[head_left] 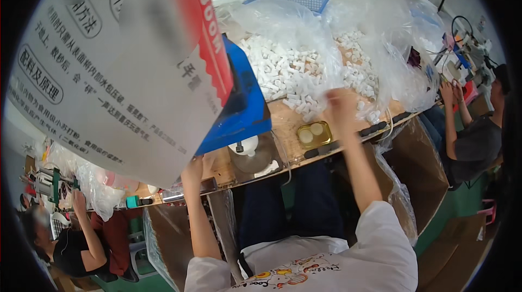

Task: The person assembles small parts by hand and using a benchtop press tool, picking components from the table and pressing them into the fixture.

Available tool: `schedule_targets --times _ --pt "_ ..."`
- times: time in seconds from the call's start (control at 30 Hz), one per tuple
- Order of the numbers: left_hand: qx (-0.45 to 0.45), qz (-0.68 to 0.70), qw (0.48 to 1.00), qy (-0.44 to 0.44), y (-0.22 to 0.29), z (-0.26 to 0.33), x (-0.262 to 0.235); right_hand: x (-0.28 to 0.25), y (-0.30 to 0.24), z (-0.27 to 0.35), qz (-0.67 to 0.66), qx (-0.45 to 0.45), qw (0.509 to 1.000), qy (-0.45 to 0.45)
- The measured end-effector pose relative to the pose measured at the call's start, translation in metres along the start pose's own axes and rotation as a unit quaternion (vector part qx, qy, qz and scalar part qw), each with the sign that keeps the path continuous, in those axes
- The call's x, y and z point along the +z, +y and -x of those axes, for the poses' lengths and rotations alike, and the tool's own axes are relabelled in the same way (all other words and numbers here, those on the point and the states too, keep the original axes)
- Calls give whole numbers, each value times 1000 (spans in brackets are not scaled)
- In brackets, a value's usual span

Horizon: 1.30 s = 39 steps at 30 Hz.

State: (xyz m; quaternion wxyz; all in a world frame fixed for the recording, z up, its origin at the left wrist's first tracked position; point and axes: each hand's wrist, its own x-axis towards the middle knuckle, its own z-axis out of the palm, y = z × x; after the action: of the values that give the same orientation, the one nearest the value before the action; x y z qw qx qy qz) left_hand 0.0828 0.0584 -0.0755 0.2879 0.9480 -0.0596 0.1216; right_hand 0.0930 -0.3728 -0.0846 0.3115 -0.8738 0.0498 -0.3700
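Note:
My right hand [340,101] is at the right side of a heap of small white tube-like plastic pieces [280,66], its fingers smeared by motion. Whether it holds a piece cannot be told. My left hand [192,169] reaches up beside the lower end of a blue machine housing [239,110]; its fingers are hidden. A large white printed sheet or package panel with a red edge [122,69] looms close to the camera and covers much of the machine. Between my arms, nearer me, sits a small gold-coloured tin [314,135] with two pale round pieces in it.
Clear plastic bags [375,25] spread round the heap, with a blue basket [291,0] behind. A grey metal plate [253,159] lies at the table's front edge. Cardboard boxes [418,172] stand below. Other people work at the left [81,237] and right [476,134].

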Motion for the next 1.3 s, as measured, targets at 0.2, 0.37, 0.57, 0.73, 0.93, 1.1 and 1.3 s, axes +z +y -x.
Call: schedule_targets --times 0.2,0.37,0.57,0.73,0.93,1.1,1.3 --pt "-71 476 874 67 97 33 -9 -56 100 -27 208 78 971 -88" --pt "81 203 974 57 102 40 15 -45 6 -2 -137 53 983 -106" --pt "72 197 975 72 111 46 17 -18 -57 49 -36 -175 968 -175" --pt "60 215 971 90 114 39 18 -20 -106 43 -200 -46 973 -107" --pt "84 166 979 83 118 33 16 11 -171 50 -367 -7 909 -199" --pt "96 137 981 100 117 38 15 25 -176 56 -246 -278 919 -131" --pt "36 189 980 49 109 48 6 21 -159 36 -265 -160 938 -156"
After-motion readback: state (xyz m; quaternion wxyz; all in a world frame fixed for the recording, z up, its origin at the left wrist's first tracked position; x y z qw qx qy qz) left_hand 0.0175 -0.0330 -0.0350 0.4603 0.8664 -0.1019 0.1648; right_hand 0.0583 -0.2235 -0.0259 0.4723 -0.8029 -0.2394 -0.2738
